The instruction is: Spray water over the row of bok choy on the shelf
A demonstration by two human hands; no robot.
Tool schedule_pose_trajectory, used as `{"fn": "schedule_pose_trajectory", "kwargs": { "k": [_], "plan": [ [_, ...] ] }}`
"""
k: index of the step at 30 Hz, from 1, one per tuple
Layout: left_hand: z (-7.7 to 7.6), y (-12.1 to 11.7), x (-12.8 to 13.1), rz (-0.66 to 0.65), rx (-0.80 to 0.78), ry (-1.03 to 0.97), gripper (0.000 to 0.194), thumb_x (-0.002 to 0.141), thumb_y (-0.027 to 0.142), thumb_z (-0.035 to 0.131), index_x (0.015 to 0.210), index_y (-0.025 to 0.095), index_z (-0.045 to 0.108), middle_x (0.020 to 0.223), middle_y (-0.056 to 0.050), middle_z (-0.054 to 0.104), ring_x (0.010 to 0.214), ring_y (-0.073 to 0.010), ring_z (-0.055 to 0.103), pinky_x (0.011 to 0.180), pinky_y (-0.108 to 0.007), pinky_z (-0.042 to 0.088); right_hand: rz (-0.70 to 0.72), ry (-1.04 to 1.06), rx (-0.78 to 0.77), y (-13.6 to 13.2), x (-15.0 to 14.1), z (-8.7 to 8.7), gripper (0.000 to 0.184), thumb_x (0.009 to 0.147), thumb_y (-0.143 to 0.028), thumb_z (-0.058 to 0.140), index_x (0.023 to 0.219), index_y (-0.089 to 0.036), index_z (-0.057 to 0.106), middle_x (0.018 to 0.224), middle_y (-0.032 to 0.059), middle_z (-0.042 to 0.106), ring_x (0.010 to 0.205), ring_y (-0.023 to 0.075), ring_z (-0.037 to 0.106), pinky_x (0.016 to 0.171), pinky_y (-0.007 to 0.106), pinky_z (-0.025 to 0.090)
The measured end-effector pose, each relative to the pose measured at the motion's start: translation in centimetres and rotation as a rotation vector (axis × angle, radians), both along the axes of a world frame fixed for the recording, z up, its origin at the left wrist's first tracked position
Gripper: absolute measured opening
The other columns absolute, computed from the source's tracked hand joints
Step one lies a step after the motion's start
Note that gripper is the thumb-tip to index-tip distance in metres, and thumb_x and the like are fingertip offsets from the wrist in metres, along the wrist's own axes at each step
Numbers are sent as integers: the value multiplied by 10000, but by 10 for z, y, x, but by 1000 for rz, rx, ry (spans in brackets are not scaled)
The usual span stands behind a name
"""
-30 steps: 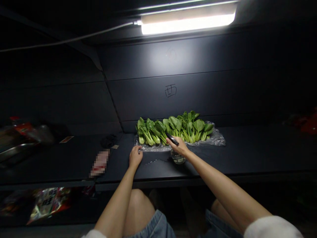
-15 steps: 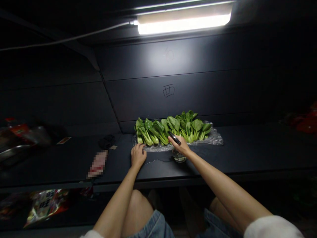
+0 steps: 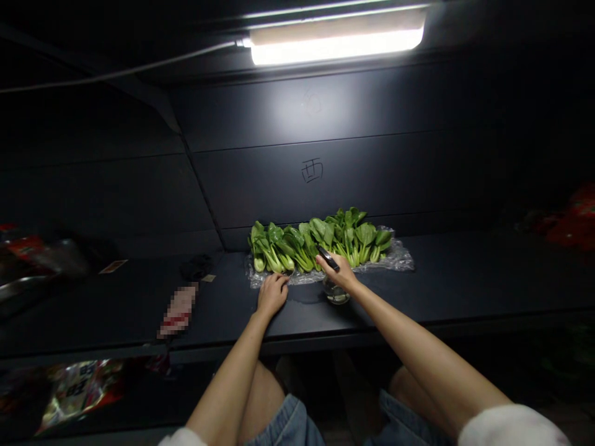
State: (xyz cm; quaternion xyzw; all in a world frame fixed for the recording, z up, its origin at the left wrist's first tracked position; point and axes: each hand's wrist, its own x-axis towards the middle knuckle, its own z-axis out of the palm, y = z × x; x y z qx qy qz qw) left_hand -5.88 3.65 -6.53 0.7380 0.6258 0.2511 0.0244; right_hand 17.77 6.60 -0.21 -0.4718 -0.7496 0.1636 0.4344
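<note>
Several heads of bok choy point(image 3: 316, 241) lie in a row, leaves toward the back panel, on a crinkled clear plastic sheet point(image 3: 400, 255). In my right hand point(image 3: 343, 274) is a clear spray bottle point(image 3: 336, 293) with a black trigger head point(image 3: 328, 257); it stands in front of the row, tilted slightly, with liquid inside. My left hand point(image 3: 273, 295) is at the sheet's front edge, just below the pale stem ends of the left heads. Its bent fingers appear closed on the plastic, though the fingertips are small and partly hidden.
A lit tube lamp point(image 3: 337, 46) with a white cable point(image 3: 116, 75) hangs above the dark shelf point(image 3: 441, 285). To the left are a dark crumpled item point(image 3: 196, 267), a blurred-out packet point(image 3: 179, 310) and a metal bowl point(image 3: 23, 286). Snack bags point(image 3: 77, 390) lie below; red items point(image 3: 574, 226) sit far right.
My left hand has moved right along the sheet's front edge, its fingers spreading over the stem ends midway. My right hand keeps hold of the spray bottle. The view has turned slightly right.
</note>
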Motion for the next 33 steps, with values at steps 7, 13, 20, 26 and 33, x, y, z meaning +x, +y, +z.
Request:
{"fn": "schedule_pose_trajectory", "kwargs": {
  "k": [7,13,20,26,33],
  "plan": [
    [4,2,1,11,-1,-1,227,862,156,472,975,203,664,1182,-76,674,1158,-230,570,1020,-377,417,-33,-20,-9,-1,11,1,428,894,-556,418,699,-209,574,679,40,637,649,189,599,604,265,399],
    [7,-1,3,20,-2,73,299,879,169,457,1096,202,660,1117,-84,674,1075,-237,569,981,-374,421,-44,-20,-16,-3,15,2,418,901,-539,443,705,-207,606,688,50,665,674,201,624,615,269,417],
    [4,-3,4,13,28,78,326,891,188,466,1100,231,713,1135,-77,669,1115,-234,556,989,-378,429,-42,18,-35,-4,19,4,390,900,-524,491,773,-199,665,718,52,697,732,215,649,659,274,448],
    [2,0,3,-21,38,13,301,878,160,467,1047,207,711,1234,-77,679,1188,-234,576,1036,-395,423,-56,36,-28,-3,20,2,388,901,-520,488,783,-201,675,737,58,708,744,221,657,669,280,453],
    [3,1,3,11,16,-10,281,870,158,468,1022,205,699,1190,-72,707,1138,-231,612,1019,-379,432,-63,42,-30,-1,22,0,397,898,-532,486,758,-208,670,731,54,704,717,218,662,668,287,457]
  ]
}}
